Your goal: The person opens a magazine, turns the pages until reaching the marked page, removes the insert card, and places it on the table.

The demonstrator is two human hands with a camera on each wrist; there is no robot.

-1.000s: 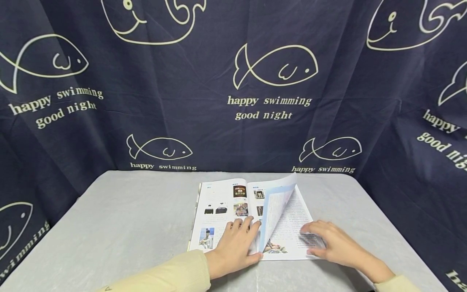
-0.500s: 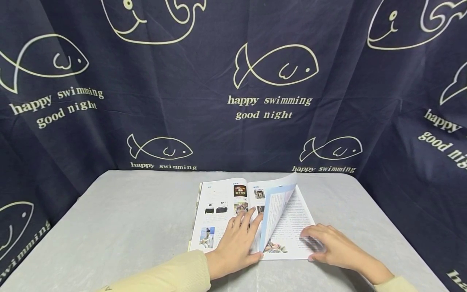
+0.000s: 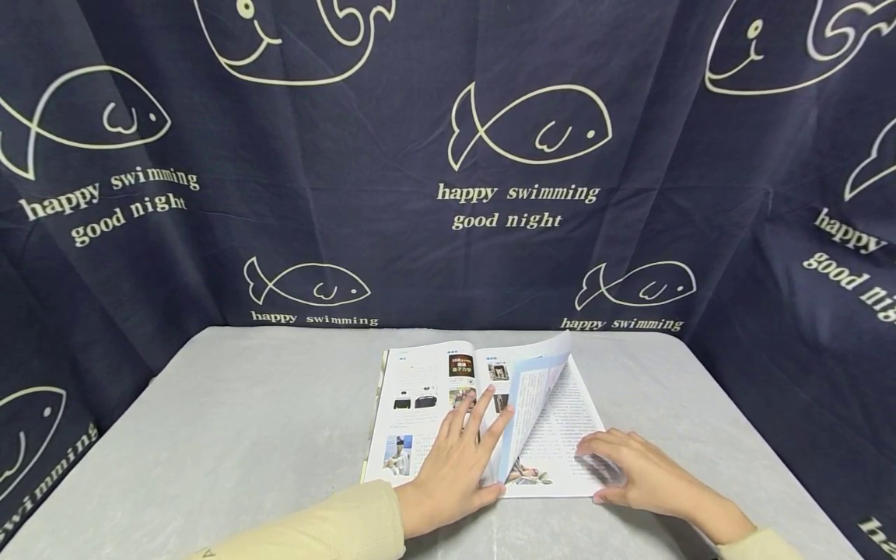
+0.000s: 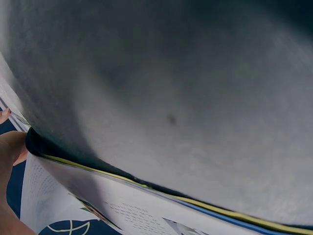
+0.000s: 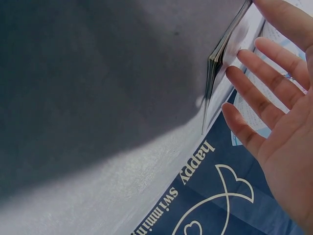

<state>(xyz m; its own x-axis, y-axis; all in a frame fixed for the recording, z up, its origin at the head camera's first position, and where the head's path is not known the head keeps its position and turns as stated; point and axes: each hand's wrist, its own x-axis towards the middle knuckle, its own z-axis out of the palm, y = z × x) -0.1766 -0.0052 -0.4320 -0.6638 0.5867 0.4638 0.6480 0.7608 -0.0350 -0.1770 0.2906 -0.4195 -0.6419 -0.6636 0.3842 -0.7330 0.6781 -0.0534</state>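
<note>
An open magazine lies on the table, with one page lifted and curling over toward the spine. My left hand rests on the magazine near the spine, its fingers spread out and the thumb at the bottom edge. At the lower right corner is my right hand, its fingertips on or just over the right page and its thumb by the bottom edge. The right wrist view shows that hand with fingers apart beside the magazine's edge. Only part of the left hand shows in the left wrist view.
A grey cloth covers the table. Behind it and along the sides hangs a dark blue curtain printed with fish and lettering.
The left hand's fingers have spread and slid a little up and to the right, toward the lifted page. The right hand has barely moved, and the page keeps its curl.
</note>
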